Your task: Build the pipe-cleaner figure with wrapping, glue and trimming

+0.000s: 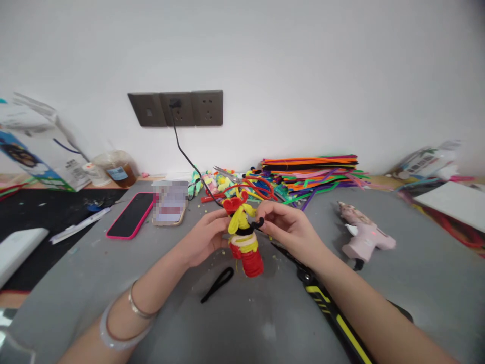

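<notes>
Fingers of my left hand [206, 235] close around the left side of a pipe cleaner figure [244, 242], which stands upright with a red base, yellow body and red top. Against its upper right side, my right hand [282, 227] pinches a short curled black pipe cleaner [258, 222]. A folded black pipe cleaner [217, 284] lies on the grey mat just in front of the figure. Black-and-yellow scissors [333, 316] rest partly under my right wrist. The fingertips of my left hand are partly hidden behind the figure.
A pink glue gun [366, 237] lies at the right. Bundled colourful pipe cleaners [310, 172] and red-handled scissors [261, 184] lie along the wall. At the left are a pink-edged phone [131, 216], a second phone [170, 205] and a drink cup [121, 172]. A cord hangs from the wall socket [176, 108].
</notes>
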Tool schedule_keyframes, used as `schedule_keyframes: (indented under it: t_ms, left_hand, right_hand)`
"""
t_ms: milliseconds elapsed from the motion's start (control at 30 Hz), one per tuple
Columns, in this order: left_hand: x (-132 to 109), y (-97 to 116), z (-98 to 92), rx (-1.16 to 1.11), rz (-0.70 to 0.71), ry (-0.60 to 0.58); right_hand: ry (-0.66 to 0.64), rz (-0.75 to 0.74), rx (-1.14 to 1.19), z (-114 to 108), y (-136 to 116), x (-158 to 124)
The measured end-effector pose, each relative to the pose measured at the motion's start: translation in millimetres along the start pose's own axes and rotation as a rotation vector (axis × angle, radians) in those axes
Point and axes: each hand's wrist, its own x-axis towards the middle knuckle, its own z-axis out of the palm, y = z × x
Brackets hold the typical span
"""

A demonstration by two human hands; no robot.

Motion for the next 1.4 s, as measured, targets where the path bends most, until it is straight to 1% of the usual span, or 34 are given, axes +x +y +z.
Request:
schedule_keyframes:
  t_ms: [133, 367, 467, 700, 867, 967, 1067, 1133, 1200, 1267, 1333, 1400]
  left_hand:
    - [-1.1, 1.7, 1.0, 0.001, -0.023, -0.022]
    - [-2.5, 1.0, -0.5, -0.022, -0.106, -0.081]
    - [-3.2, 0.8, -0.8, -0.037, -0.123, -0.102]
    - [-3.2, -1.5, -3.1, -0.032, -0.117, -0.111]
    - [-2.8, -1.9, -3.7, -0.041, -0.123, -0.081]
    - [-2.0, -1.3, -3.6, -0.030, -0.120, -0.062]
    - [-1.1, 0.7, -1.9, -0.006, -0.094, -0.044]
    - [-0.9, 2.7, 0.1, -0.001, -0.067, -0.010]
    - [-0.9, 4.3, 2.1, -0.001, -0.041, 0.030]
    - [-1.2, 5.0, 3.3, -0.003, -0.028, 0.061]
    - [-1.6, 4.7, 3.5, -0.007, -0.034, 0.076]
    - [-1.9, 3.8, 3.1, 0.001, -0.049, 0.066]
  right_hand:
    - [-0.062, -0.050, -0.041, -2.1, -3.4, -0.2]
    - [-0.135, -0.138, -0.118, -7.4, -7.1, 0.0]
    - [-0.142, -0.195, -0.158, -8.6, -8.1, 0.3]
    - [-0.099, -0.323, -0.321, -9.4, -6.6, 0.4]
    - [-0.088, -0.406, -0.422, -10.3, -4.8, -0.2]
    - [-0.075, -0.426, -0.461, -9.6, -4.3, -0.2]
    - [-0.010, -0.429, -0.504, -7.5, -3.7, -0.8]
    - [0.046, -0.448, -0.524, -5.8, -3.2, -2.0]
    - [0.084, -0.471, -0.523, -4.4, -3.1, -3.7]
    - [0.089, -0.480, -0.485, -3.4, -3.9, -5.3]
    - [0.092, -0.464, -0.409, -2.6, -5.5, -6.1]
    - [0.115, -0.419, -0.338, -2.1, -7.1, -5.4]
